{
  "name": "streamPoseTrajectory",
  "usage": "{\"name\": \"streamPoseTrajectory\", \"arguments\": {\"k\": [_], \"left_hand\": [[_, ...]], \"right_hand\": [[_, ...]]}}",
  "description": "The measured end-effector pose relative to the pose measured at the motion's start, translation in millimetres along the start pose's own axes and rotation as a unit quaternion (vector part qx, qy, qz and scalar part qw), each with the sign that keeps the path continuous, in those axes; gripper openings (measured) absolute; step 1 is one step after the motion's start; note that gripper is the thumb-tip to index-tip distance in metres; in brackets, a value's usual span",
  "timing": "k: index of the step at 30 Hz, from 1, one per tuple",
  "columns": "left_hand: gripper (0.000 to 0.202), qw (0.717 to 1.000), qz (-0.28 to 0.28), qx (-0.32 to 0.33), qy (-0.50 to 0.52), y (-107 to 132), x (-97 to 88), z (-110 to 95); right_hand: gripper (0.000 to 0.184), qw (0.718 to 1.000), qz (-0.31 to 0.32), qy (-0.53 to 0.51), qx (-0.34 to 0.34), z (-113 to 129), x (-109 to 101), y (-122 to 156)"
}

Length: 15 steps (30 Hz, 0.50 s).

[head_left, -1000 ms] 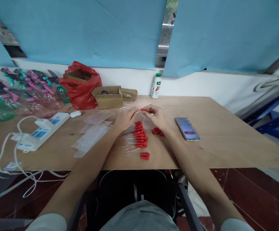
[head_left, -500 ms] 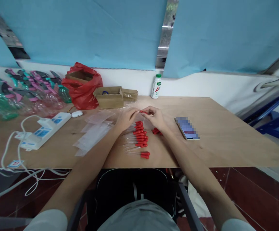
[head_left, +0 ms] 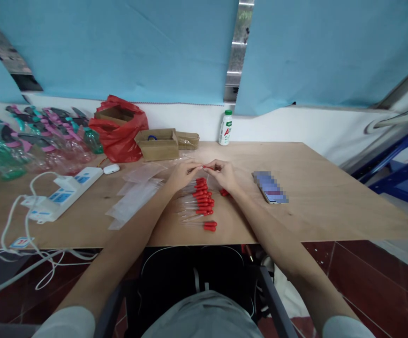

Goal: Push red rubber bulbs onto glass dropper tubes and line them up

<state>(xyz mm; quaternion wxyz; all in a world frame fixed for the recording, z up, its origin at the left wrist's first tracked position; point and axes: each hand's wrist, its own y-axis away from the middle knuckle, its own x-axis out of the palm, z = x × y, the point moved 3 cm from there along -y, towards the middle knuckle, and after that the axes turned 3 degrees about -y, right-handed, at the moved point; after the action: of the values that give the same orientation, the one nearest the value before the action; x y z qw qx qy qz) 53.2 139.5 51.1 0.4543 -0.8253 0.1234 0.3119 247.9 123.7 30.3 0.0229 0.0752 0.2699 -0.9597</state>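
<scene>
My left hand (head_left: 183, 172) and my right hand (head_left: 222, 173) meet over the middle of the wooden table (head_left: 316, 206). Both pinch one small red-capped dropper (head_left: 206, 166) between their fingertips, the left hand at its clear end and the right hand at its red bulb. Just below the hands lies a row of several finished droppers with red bulbs (head_left: 202, 199). A few loose red bulbs (head_left: 224, 192) lie under my right wrist. Clear plastic bags (head_left: 133, 197) are spread to the left of my left forearm.
A phone (head_left: 270, 187) lies right of my hands. At the back stand a small white bottle (head_left: 225, 127), an open cardboard box (head_left: 156, 143) and a red bag (head_left: 118, 126). A white power strip (head_left: 63, 191) with cables and bagged coloured parts (head_left: 31, 136) fill the left side.
My hands have come closer together, the red bulb moving left toward the left fingertips. The view has shifted slightly.
</scene>
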Motion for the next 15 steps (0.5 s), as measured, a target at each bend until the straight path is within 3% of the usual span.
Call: {"name": "streamPoseTrajectory", "arguments": {"k": [15], "left_hand": [[0.032,0.998,0.041,0.028,-0.026,0.8,1.6,10.5]], "right_hand": [[0.025,0.999,-0.008,0.047,-0.018,-3.4,3.5,0.2]]}}
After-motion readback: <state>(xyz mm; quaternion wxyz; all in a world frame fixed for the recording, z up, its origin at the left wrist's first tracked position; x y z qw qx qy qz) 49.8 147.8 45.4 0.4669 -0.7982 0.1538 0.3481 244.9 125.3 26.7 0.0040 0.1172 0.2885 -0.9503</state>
